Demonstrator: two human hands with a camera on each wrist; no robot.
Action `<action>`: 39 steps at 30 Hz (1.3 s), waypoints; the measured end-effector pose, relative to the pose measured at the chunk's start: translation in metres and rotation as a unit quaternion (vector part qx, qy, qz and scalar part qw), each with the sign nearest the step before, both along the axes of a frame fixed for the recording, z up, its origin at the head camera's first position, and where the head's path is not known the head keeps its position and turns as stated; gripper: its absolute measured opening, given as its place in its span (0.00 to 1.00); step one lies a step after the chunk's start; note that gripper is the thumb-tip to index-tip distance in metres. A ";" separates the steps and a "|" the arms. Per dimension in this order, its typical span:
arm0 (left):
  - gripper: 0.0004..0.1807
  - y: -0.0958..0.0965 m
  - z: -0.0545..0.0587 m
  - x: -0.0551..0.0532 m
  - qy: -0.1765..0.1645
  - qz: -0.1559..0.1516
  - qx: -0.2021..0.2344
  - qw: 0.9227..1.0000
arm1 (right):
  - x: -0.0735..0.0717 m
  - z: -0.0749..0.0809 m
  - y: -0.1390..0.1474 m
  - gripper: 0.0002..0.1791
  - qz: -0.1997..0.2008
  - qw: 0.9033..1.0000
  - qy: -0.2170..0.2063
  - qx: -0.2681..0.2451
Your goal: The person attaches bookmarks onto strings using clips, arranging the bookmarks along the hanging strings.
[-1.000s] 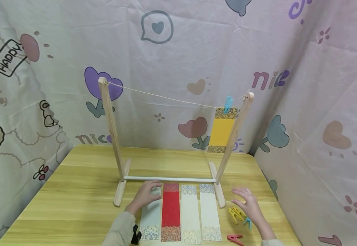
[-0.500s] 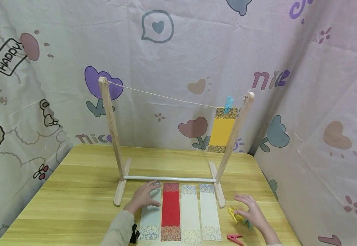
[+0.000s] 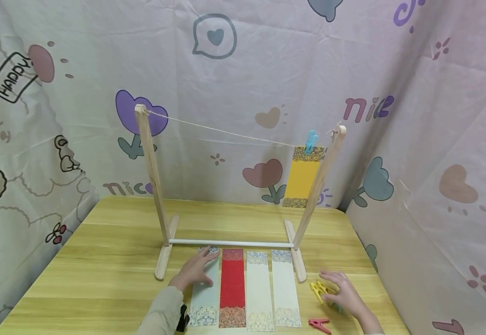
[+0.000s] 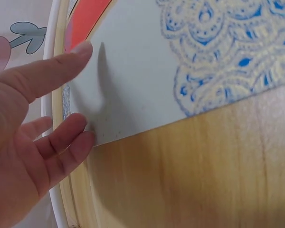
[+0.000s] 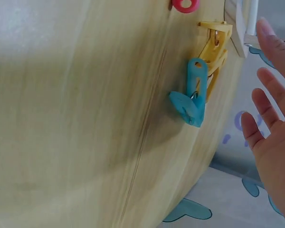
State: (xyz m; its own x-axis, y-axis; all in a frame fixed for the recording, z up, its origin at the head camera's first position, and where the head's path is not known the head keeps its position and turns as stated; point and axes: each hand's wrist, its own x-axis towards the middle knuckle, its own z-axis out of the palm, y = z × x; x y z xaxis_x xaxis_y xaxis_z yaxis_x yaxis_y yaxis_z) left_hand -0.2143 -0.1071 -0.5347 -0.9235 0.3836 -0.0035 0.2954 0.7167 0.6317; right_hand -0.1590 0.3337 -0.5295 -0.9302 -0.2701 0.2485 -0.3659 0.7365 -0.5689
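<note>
My left hand (image 3: 192, 271) is over the pale blue paper strip (image 3: 204, 298) with its fingers spread and the thumb apart. In the left wrist view its fingertips are at the edge of that strip; whether they touch is unclear. A red strip (image 3: 233, 284), a cream strip (image 3: 258, 288) and a white strip (image 3: 285, 284) lie beside it in a row. My right hand (image 3: 345, 295) hovers by the yellow clothespins (image 3: 318, 292), fingers loosely bent and holding nothing. A blue clothespin (image 5: 197, 90) lies against them, and a red clothespin (image 3: 320, 325) lies nearer the front.
Behind the strips stands a wooden frame (image 3: 152, 172) with a white crossbar (image 3: 230, 243) and a sagging string (image 3: 222, 131). At its right end a light blue clothespin (image 3: 311, 142) holds a yellow strip (image 3: 303, 179) on the string. Printed cloth surrounds the wooden table (image 3: 92, 260).
My right hand has lowered toward the yellow and blue clothespins. The left hand has shifted slightly leftward and down over the pale blue strip, uncovering more of its top.
</note>
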 end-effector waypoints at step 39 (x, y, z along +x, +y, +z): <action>0.62 -0.007 -0.011 -0.002 -0.036 0.023 -0.016 0.999 | -0.010 -0.020 -0.001 0.35 0.068 0.994 -0.039 0.072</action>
State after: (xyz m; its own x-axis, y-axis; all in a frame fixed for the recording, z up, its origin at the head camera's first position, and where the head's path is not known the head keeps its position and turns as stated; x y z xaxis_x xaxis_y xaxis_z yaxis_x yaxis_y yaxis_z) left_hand -0.2164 -0.1141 -0.5461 -0.9371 0.3392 -0.0824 0.2161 0.7491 0.6262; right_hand -0.1690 0.3329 -0.5499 -0.8977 -0.4223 0.1255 -0.4261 0.7597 -0.4913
